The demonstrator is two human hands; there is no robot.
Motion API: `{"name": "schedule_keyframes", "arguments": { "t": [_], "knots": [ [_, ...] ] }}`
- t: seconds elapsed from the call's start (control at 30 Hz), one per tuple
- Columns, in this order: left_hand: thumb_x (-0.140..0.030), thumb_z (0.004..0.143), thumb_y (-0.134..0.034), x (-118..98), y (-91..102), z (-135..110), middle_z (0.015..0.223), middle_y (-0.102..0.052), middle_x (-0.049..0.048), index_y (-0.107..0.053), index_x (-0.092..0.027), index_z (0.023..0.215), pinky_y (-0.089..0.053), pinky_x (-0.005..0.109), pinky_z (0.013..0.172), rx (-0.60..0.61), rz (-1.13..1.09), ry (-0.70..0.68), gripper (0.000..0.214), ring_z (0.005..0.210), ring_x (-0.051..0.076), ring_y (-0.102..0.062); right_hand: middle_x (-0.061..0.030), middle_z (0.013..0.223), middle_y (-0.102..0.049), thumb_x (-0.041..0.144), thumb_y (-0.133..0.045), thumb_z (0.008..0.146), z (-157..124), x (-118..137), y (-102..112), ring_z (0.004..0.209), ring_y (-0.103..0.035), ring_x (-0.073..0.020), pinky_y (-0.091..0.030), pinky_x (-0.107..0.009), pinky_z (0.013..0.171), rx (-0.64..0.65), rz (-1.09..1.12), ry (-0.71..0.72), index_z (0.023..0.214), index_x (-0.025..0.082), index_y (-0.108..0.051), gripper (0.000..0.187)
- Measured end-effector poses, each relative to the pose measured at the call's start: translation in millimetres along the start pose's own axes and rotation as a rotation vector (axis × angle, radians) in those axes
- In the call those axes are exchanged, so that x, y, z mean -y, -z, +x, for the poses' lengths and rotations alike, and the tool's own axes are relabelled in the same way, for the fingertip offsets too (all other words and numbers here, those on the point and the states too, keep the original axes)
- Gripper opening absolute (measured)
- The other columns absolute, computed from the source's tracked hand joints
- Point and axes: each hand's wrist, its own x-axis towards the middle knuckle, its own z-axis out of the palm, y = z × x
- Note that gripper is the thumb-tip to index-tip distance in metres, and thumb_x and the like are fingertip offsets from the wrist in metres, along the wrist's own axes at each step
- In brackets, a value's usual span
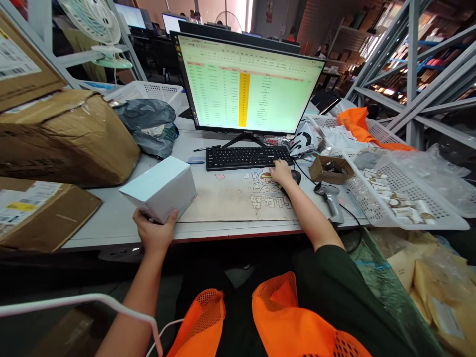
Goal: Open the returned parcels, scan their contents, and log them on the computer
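Note:
My left hand (154, 232) is closed around the lower near end of a white box (163, 186), which is tilted above the desk's left part. The thumb shows at the box's right side; most fingers are hidden under it, beside something small and dark. My right hand (281, 172) rests at the right end of a black keyboard (241, 157), fingers reaching onto the keys and nothing held. Just right of that hand lies a black mouse (296, 176). Behind the keyboard stands a monitor (249, 84) showing a spreadsheet with a yellow column.
Cardboard boxes (70, 139) and a grey plastic bag (148, 124) crowd the left side. To the right are a barcode scanner (332, 204), a small open carton (330, 170) and a white basket (405, 198) with small white rolls. Pens (195, 162) lie left of the keyboard.

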Motion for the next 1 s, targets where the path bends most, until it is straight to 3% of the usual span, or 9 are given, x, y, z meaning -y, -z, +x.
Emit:
{"name": "schedule_keyframes", "arguments": {
  "t": [0.1,0.23,0.37,0.53,0.83,1.0],
  "knots": [
    [-0.054,0.061,-0.086,-3.5,1.9,0.3,0.131,-0.06,0.0265,-0.044,-0.007,0.142,-0.052,0.059,0.106,0.005,0.022,0.026,0.102,0.119,0.043,-0.063,-0.0249,0.142,-0.063,0.033,-0.052,0.101,24.0,14.2,-12.9,0.136,-0.048,-0.0381,-0.037,-0.053,0.114,-0.026,-0.019,-0.037,0.14,0.007,-0.062,0.048],
    [-0.059,0.058,-0.084,-3.9,-0.4,-0.1,0.126,-0.061,0.0242,-0.045,-0.009,0.141,-0.052,0.062,0.105,0.0,0.078,0.039,0.104,0.116,0.044,-0.064,-0.0275,0.141,-0.06,0.045,-0.049,0.103,33.9,12.3,-21.8,0.133,-0.047,-0.0402,-0.034,-0.054,0.112,-0.08,-0.078,-0.089,0.138,0.007,-0.065,0.054],
    [-0.067,0.058,-0.082,0.4,-1.2,-0.5,0.125,-0.061,0.0222,-0.045,-0.012,0.141,-0.053,0.063,0.104,0.008,0.076,0.04,0.107,0.115,0.045,-0.065,-0.026,0.141,-0.058,0.045,-0.048,0.103,34.4,10.0,-27.5,0.134,-0.046,-0.0398,-0.034,-0.052,0.111,-0.088,-0.086,-0.104,0.13,0.01,-0.072,0.051],
    [-0.068,0.053,-0.081,-2.8,1.0,-1.5,0.128,-0.059,0.0253,-0.046,-0.01,0.14,-0.047,0.068,0.11,-0.012,0.07,0.052,0.11,0.121,0.049,-0.062,-0.0251,0.14,-0.061,0.038,-0.047,0.102,30.3,8.7,-29.9,0.132,-0.048,-0.0372,-0.035,-0.052,0.11,-0.111,-0.036,-0.078,0.147,0.009,-0.058,0.055],
    [-0.071,0.049,-0.079,0.9,-0.5,2.0,0.136,-0.054,0.03,-0.045,-0.005,0.142,-0.041,0.073,0.116,-0.047,0.133,0.006,0.119,0.133,0.055,-0.054,-0.0221,0.145,-0.06,0.037,-0.051,0.098,32.5,5.7,-32.7,0.13,-0.051,-0.0358,-0.039,-0.053,0.11,-0.055,-0.053,-0.079,0.131,0.013,-0.068,0.044],
    [-0.073,0.05,-0.081,4.6,-1.0,2.2,0.136,-0.056,0.0234,-0.044,-0.015,0.141,-0.041,0.073,0.117,-0.067,0.13,0.001,0.114,0.136,0.054,-0.053,-0.0216,0.14,-0.064,0.038,-0.051,0.098,36.0,2.5,-33.3,0.134,-0.048,-0.0374,-0.038,-0.056,0.112,-0.075,-0.025,-0.097,0.129,0.013,-0.068,0.044]
  ]
}}
